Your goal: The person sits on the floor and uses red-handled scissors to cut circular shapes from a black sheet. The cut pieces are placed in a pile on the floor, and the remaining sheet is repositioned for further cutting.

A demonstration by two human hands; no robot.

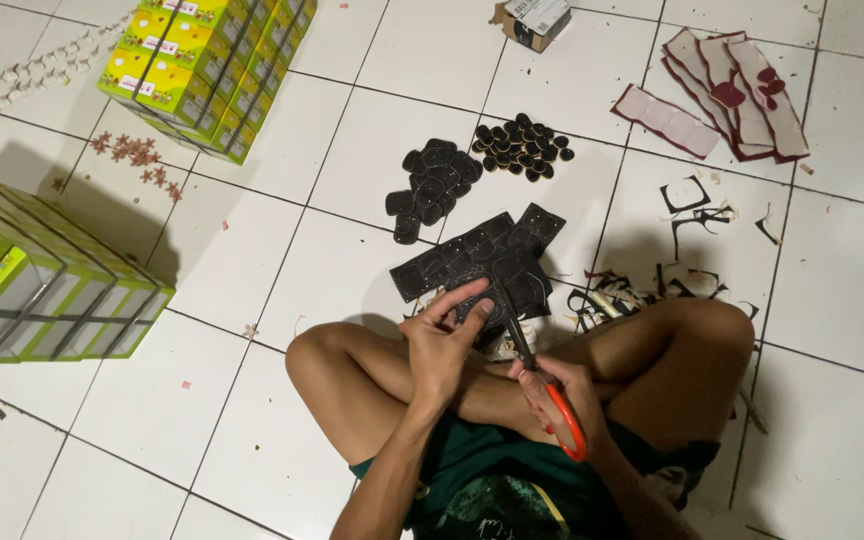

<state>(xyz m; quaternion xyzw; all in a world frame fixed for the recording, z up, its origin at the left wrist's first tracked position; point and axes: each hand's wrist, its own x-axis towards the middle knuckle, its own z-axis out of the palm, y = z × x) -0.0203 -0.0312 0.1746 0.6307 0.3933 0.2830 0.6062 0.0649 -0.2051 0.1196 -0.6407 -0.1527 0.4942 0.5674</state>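
A white tiled floor (252,250) spreads out ahead of a person sitting cross-legged on it. Far out to the left of the hands stand two blocks of yellow-green cartons: one row (42,285) level with the hands, another stack (207,65) further away. Well beyond the right hand lies a fan of pale and maroon cut sheets (727,95). Just ahead of both hands rests a black embossed sheet (482,262), and past it two heaps of finished black pieces, shield-shaped ones (432,185) and small round ones (522,147). Thin black offcuts (692,225) litter the tiles to the right of the right hand.

The left hand (444,345) pinches a small black piece (487,312) between thumb and fingertips, holding it just above the knees. The right hand (562,400) is closed through the orange handles of a pair of scissors (542,375), whose dark blades reach up to the piece; whether the blades are parted or closed cannot be told.

Cutting well here probably means turning the piece with the left hand into the blades rather than twisting the scissors, keeping the pinching fingertips clear of the cut line, and taking short bites with the inner part of the blades so the outline stays smooth.
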